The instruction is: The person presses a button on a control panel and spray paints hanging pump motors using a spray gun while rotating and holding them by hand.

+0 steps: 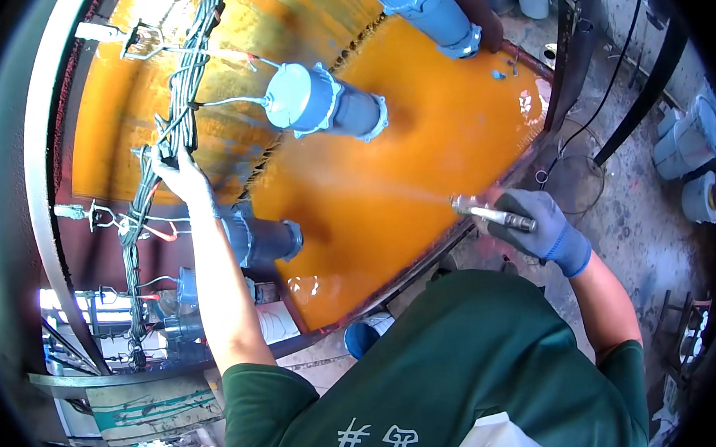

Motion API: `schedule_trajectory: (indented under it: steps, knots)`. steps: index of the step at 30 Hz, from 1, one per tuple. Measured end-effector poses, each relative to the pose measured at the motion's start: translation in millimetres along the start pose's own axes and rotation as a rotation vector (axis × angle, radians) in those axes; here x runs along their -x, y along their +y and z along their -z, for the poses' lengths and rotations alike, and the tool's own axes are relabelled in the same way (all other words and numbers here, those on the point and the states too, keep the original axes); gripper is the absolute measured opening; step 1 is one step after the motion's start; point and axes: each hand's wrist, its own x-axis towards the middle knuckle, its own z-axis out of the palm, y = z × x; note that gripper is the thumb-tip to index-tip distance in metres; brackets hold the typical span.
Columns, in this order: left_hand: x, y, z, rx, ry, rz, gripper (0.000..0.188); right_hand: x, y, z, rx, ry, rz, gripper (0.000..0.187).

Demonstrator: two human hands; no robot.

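My right hand point(543, 227), in a grey-blue work glove, is closed around a metal spray gun point(493, 213). A pale mist leaves its nozzle and drifts left toward a light-blue painted cylindrical housing point(326, 101). That housing hangs tilted from a wire, its capped end at the upper left. My left hand point(181, 178) is raised and grips a bundle of dark wire hangers point(194, 86). Lower down, next to my left forearm, a second blue cylinder point(265, 239) hangs, partly hidden by the arm.
Behind the parts stands an orange, wet-looking panel point(420, 162) with a dark seam. Another blue cylinder point(431, 14) is at the top. A curved metal rail point(43, 161) runs down the left. Several grey-blue cylinders point(688, 144) and a black hose point(612, 85) are at right.
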Motion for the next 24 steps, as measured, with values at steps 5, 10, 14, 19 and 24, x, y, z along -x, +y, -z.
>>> schedule_trajectory:
  steps: [5,10,14,19,24]
  knots:
    - [7.7,-3.1,4.4,-0.083,-0.025,-0.064,0.060,-1.1,-0.9,-3.9,-0.208,0.289,-0.296,0.023]
    - [13.2,0.8,9.9,-0.176,-0.058,-0.135,0.071,6.0,-1.9,-7.0,-0.046,-0.017,0.041,0.029]
    - [8.6,1.1,3.4,-0.202,-0.104,-0.186,0.074,7.3,22.4,-18.3,-0.202,0.389,-0.269,0.026]
    - [-14.9,-18.2,1.6,-0.457,-0.159,-0.269,0.076,20.4,24.3,-15.7,-0.105,-0.121,-0.170,0.023]
    - [-66.1,-46.0,2.9,-0.691,-0.229,-0.078,0.070,13.3,37.9,-32.6,-0.152,0.256,-0.274,0.020]
